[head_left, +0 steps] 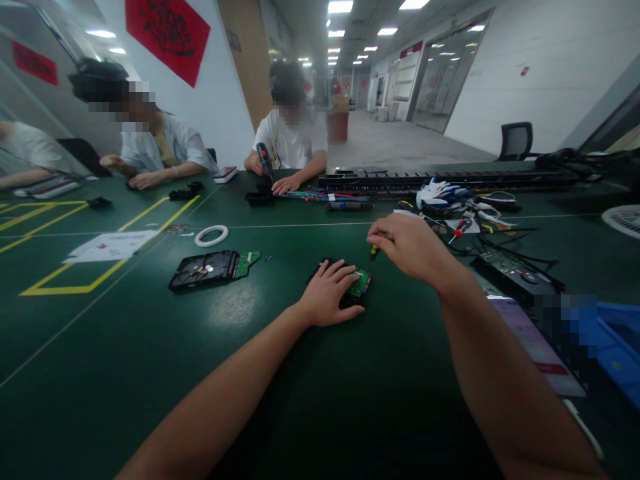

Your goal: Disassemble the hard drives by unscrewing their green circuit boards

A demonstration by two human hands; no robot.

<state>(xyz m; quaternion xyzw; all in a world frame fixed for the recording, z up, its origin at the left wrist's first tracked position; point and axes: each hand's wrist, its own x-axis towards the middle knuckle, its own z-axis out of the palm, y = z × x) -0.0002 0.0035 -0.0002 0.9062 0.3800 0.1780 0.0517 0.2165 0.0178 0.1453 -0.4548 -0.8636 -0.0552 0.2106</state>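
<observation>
Hard drive (361, 283), green circuit board up, lies mid-table (280, 373), well in from the near edge. It is mostly covered; long axis appears to run left-right.

Left hand (330, 290): flat on drive, fingers spread and pressing, not clamped. Only the board's right end is exposed.

Right hand (407, 245): just beyond the drive's right end, fingers closed on small screwdriver (374, 251). Shaft points down at the exposed board. Cannot tell whether the tip touches it.

Right hand is nearer the exposed end.

Second hard drive (207, 268) and tape ring (211, 235) lie toward the left edge, well apart from the hands.
</observation>
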